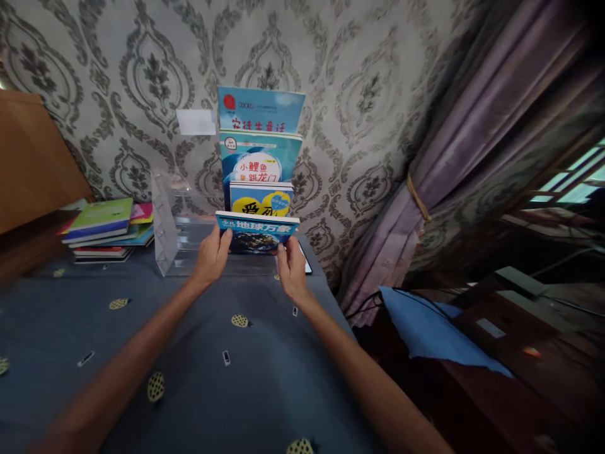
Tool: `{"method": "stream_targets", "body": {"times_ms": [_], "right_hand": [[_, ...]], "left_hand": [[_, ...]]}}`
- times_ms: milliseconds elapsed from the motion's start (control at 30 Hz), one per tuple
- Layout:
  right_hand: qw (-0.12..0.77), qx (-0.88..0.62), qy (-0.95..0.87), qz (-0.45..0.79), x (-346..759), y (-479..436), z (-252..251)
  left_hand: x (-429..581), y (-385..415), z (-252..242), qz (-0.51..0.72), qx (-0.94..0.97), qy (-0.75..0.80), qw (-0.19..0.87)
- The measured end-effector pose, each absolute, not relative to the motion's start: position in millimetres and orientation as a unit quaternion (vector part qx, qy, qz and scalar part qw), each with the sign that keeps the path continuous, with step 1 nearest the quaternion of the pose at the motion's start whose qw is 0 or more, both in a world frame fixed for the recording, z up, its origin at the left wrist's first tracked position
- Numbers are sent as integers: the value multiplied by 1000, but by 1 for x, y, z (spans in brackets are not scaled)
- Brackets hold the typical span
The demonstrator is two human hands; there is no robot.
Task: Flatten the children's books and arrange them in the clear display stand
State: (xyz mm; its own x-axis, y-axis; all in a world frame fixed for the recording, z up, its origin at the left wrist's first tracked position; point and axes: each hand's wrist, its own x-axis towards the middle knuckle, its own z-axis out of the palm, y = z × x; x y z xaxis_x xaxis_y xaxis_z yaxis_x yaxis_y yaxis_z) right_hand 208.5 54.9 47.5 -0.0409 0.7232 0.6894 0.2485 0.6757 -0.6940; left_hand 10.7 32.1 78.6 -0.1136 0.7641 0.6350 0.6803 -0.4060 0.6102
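Observation:
Between my two hands is a dark blue book (258, 234) with a globe on its cover, at the front level of a clear plastic book rack (165, 221). My left hand (212, 253) grips its left edge, thumb on the cover. At the right edge, my right hand (292, 266) is closed on the same book. Behind it, stepped upward, stand a blue and yellow book (261, 197), a teal book (261, 154) with a white oval, and a light blue book (261, 108) at the back. The held book's lower edge is partly hidden by my fingers.
A stack of books (106, 224) lies left of the rack. Patterned cloth (198, 359) covers the table, which ends at the right before a purple curtain (392, 227). A blue cloth (425, 328) and dark furniture are further right. A white card (196, 122) shows near the wall.

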Motion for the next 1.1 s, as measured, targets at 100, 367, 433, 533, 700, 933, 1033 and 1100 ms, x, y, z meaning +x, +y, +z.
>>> {"method": "stream_targets", "body": {"times_ms": [100, 367, 433, 533, 700, 933, 1033, 1100], "right_hand": [[598, -353, -690, 203, 211, 62, 41], [562, -372, -714, 187, 222, 81, 32], [558, -382, -717, 167, 225, 84, 29], [555, -396, -716, 150, 226, 87, 24], [573, -412, -695, 135, 225, 87, 21], [577, -432, -682, 124, 231, 92, 19], [580, -439, -673, 133, 232, 92, 20], [587, -437, -668, 134, 232, 93, 23]], "left_hand": [[13, 39, 73, 518, 661, 540, 60], [18, 45, 61, 490, 655, 574, 43], [17, 45, 57, 462, 664, 588, -1], [14, 45, 55, 388, 681, 620, -44], [11, 46, 58, 269, 678, 684, -39], [16, 47, 62, 203, 666, 717, -45], [18, 46, 64, 183, 664, 723, -52], [19, 45, 65, 175, 661, 728, -56]]}}
